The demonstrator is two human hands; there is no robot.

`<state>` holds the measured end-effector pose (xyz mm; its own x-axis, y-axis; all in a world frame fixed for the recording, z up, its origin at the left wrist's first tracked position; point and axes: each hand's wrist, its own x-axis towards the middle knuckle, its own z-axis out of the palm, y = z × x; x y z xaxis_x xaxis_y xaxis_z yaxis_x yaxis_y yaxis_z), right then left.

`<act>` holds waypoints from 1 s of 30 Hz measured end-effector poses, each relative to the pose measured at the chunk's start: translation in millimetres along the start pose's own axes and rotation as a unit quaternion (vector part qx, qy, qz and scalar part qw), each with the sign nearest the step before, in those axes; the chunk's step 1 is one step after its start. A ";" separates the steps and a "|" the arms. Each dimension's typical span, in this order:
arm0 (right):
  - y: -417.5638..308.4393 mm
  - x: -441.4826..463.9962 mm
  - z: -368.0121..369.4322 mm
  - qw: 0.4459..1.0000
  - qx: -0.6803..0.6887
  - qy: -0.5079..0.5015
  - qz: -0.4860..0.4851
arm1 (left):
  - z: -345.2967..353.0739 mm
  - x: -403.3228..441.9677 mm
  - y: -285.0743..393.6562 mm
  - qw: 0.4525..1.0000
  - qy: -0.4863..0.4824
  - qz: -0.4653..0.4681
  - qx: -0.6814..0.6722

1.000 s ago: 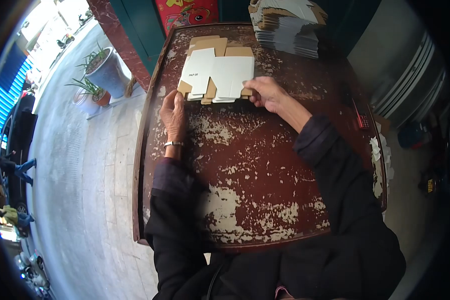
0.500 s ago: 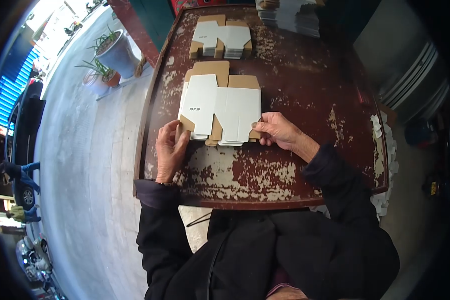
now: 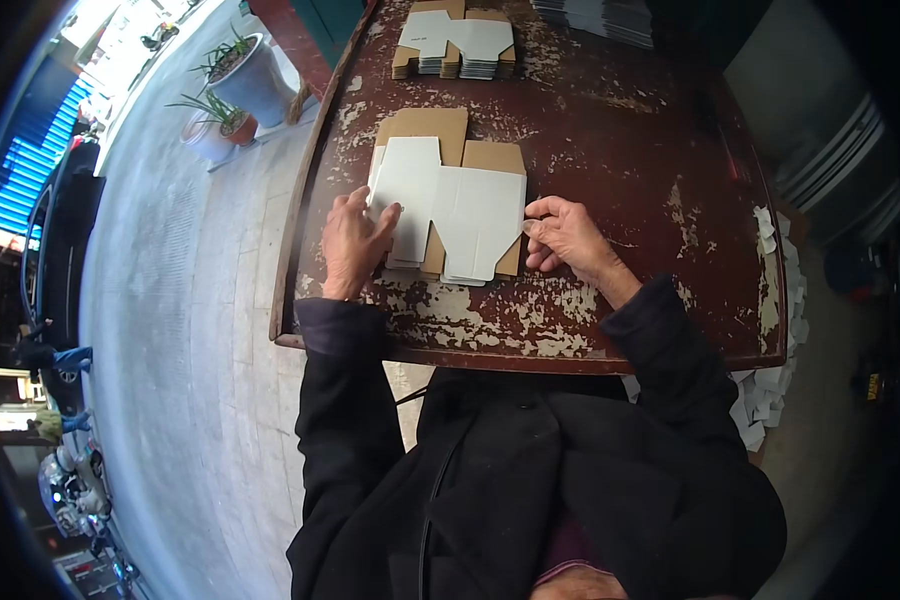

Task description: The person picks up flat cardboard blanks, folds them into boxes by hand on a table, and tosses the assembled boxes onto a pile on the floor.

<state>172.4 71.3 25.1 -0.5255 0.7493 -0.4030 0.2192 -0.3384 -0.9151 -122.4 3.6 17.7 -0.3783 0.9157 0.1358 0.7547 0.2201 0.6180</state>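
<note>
In front of me on the table lies a small pile of flat folded carton blanks [image 3: 480, 215], white on top with brown cardboard flaps showing. The lower sheets stick out slightly at the bottom edge. My left hand [image 3: 355, 240] is at the pile's left side, its thumb and fingers spread around the lower left part. At the right edge, my right hand [image 3: 575, 240] has its thumb and index fingertips against or just beside the cardboard, slightly apart, the other fingers loosely bent. Farther back sits a taller stack of similar carton blanks [image 3: 480, 45].
The brown table [image 3: 620, 200] has worn, peeling paint. More stacked white card [image 3: 600, 20] stands at its far edge. Potted plants [image 3: 240, 85] are on the pavement to the left. White scraps [image 3: 760, 400] hang or lie beyond the right edge.
Both hands have moved up along the pile's sides, away from its lower corners. The printed mark "PAP 20" no longer shows on the top blank. The camera view has shifted.
</note>
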 end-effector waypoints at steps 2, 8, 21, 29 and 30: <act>3.4 0.4 1.6 1.000 0.004 0.017 -0.023 | 6.6 5.3 3.2 0.998 -0.002 -0.023 0.051; 4.9 0.4 1.3 0.999 -0.011 0.023 -0.040 | 19.0 5.9 5.5 0.993 0.010 -0.029 0.111; 18.3 5.7 -4.7 0.995 -0.012 -0.012 -0.096 | 16.7 10.2 3.4 0.997 -0.004 -0.065 -0.052; 19.4 4.9 -4.2 0.989 0.018 -0.032 -0.142 | 6.5 6.3 1.0 0.968 0.019 -0.052 -0.245; 19.8 5.1 -4.3 0.989 0.012 -0.025 -0.145 | 6.1 6.1 2.0 0.965 0.019 -0.058 -0.254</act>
<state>177.7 70.8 4.8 -0.6037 0.7880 -0.1212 0.0333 -0.1269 -0.9914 -120.0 11.7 15.1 -0.4712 0.8796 0.0647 0.3487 0.1184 0.9297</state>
